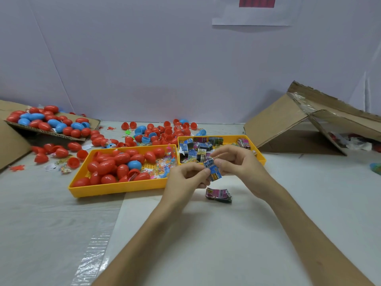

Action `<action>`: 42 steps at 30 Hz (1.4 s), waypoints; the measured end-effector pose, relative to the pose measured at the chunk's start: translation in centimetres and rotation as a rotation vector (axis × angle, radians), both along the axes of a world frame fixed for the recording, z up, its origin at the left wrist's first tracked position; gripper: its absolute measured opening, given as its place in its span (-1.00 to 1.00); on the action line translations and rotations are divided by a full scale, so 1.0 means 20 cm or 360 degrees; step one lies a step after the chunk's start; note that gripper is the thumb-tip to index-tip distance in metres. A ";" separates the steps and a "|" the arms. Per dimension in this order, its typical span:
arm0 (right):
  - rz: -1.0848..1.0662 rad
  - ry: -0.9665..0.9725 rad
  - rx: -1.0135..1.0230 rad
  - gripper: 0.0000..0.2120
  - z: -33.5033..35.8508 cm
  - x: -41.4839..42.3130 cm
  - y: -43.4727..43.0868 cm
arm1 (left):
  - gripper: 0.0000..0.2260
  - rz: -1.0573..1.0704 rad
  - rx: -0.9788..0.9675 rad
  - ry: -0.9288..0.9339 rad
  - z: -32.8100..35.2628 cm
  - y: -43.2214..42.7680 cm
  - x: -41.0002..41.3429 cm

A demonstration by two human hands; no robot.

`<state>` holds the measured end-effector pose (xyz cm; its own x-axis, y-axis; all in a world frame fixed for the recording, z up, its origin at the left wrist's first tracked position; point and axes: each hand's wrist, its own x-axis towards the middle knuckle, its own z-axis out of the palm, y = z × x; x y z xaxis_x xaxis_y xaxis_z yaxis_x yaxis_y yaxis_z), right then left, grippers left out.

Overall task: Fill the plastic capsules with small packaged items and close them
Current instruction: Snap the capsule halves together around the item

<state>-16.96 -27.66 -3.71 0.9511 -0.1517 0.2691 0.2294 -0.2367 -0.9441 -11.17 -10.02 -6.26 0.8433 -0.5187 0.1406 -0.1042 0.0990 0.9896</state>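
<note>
Blue-and-yellow printed film wraps the packet (213, 169), which is held in the air between both hands, just in front of the two yellow trays and above the table (288, 213). The left hand (186, 176) has its fingers curled, with thumb and forefinger nipping the packet's near left edge. The right hand (237, 162) pinches the upper right side with its thumb and bent fingers. Neither hand holds a capsule.

The likely trouble lies in the fit. The packet looks flat and square-cornered, so if it goes into a rounded half askew, a corner may stand proud and stop the two halves snapping together. A pinch by the edges alone could also let the slick film slip and the packet drop among the others.

It is a small glossy rectangle, blue with yellow and black print too fine to read.

Just below it a pink bundle (219, 195) lies on the table. Behind the hands, the right tray (226, 137) is heaped with similar packets. The left tray (115, 187) holds closed red capsules (107, 166), one blue capsule (134, 164) and some clear-bagged trinkets. Loose halves (165, 131) are scattered beyond the trays. More closed capsules sit on a cardboard flap (92, 121) at far left, and an open cardboard box (284, 120) lies at the right.
</note>
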 end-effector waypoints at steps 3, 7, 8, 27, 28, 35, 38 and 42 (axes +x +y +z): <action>0.0001 0.0018 0.0007 -0.76 0.00 0.00 0.00 | -0.91 0.0032 -0.0037 0.0016 0.01 0.00 0.01; 0.0027 0.0015 -0.0075 -0.90 -0.02 0.01 0.00 | -0.93 0.0028 -0.0021 -0.0016 0.01 0.00 0.00; 0.0025 0.0021 -0.0083 -0.92 -0.02 0.01 0.00 | -0.93 0.0022 -0.0028 -0.0016 0.01 0.00 0.00; -0.0030 -0.0002 0.0099 -0.85 -0.01 0.01 0.02 | -0.87 0.0347 0.0043 -0.0400 0.02 0.01 0.00; -0.0036 0.0008 0.0078 -0.83 -0.01 0.00 0.02 | -0.88 0.0322 0.0045 -0.0410 0.02 0.01 0.00; 0.0026 0.0022 -0.0045 -0.87 -0.02 0.01 0.04 | -0.87 0.0338 0.0133 -0.0481 0.01 0.01 -0.01; 0.0048 0.0020 -0.0033 -0.90 -0.02 0.01 0.04 | -0.89 0.0355 0.0129 -0.0448 0.01 0.01 -0.01; 0.0089 -0.0007 0.0007 -0.91 -0.02 0.01 0.06 | -0.88 0.0378 0.0153 -0.0492 0.01 0.02 -0.01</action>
